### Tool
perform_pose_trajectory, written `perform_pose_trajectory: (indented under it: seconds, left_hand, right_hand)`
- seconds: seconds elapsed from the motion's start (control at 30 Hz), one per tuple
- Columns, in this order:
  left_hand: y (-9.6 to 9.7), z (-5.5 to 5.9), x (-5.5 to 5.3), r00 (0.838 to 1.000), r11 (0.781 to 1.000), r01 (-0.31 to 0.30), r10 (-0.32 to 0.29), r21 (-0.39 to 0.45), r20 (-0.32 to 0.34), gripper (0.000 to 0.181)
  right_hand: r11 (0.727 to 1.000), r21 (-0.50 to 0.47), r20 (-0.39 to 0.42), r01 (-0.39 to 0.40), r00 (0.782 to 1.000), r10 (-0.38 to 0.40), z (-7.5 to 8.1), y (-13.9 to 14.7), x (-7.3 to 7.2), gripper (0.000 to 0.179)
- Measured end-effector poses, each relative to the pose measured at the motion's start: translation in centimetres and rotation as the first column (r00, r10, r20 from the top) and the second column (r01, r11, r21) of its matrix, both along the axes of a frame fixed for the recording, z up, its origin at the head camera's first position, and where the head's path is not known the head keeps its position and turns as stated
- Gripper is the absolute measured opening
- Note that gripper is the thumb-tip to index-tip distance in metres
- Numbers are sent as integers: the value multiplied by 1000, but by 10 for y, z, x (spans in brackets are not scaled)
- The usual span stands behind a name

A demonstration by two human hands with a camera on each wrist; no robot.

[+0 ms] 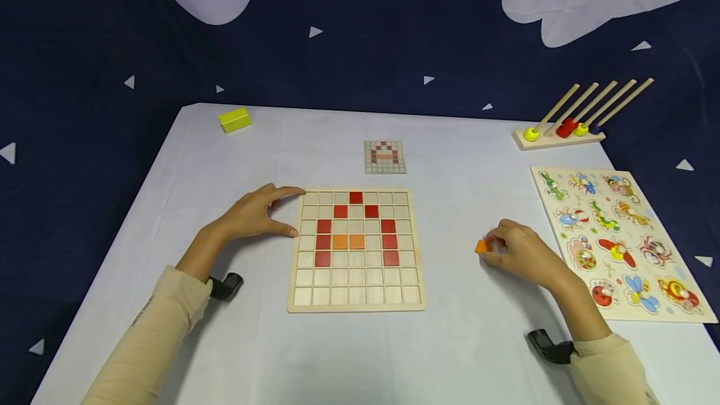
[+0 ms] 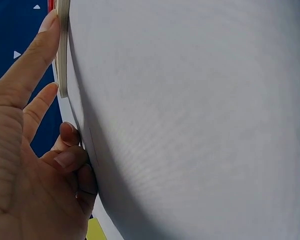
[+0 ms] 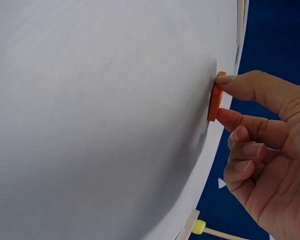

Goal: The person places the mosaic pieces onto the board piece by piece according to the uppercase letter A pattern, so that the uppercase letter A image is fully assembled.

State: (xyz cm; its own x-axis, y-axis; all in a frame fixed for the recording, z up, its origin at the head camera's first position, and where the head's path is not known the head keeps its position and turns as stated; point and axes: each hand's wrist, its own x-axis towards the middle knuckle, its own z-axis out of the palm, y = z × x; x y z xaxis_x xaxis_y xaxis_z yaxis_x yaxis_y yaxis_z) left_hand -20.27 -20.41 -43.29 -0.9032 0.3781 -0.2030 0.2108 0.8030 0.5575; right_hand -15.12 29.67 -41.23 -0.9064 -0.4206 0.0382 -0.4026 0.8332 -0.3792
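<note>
A wooden grid board (image 1: 352, 307) lies on the table, with red tiles (image 1: 323, 242) forming an arch and two orange tiles (image 1: 349, 242) side by side inside it. My left hand (image 1: 255, 212) touches the board's left edge with the thumb and an outstretched index finger; its other fingers are bent, as the left wrist view shows. To the right of the board, my right hand (image 1: 520, 250) pinches an orange tile (image 3: 216, 100) between thumb and index finger, at the tabletop. Behind the board lies a small pattern card (image 1: 385, 157) with a similar red and orange arch.
A yellow block (image 1: 235, 120) sits at the back left. At the back right stands a peg stacker (image 1: 559, 137) with coloured beads. An insect puzzle board (image 1: 624, 242) lies along the right table edge, beside my right forearm. A dark patterned cloth (image 1: 360, 36) hangs behind the table.
</note>
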Motion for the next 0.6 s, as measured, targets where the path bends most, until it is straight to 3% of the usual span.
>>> perform_pose_trajectory:
  seconds: [0.23,0.6]
  left_hand:
    - [1,1,0,1000,1000,-6,6,6,1,89]
    - [1,2,1,1000,1000,1,-1,13,3,88]
  right_hand:
    - [997,-30,-16,-73,997,73,3,-23,-6,13]
    - [971,-41,71,-234,969,236,17,-100,-20,18]
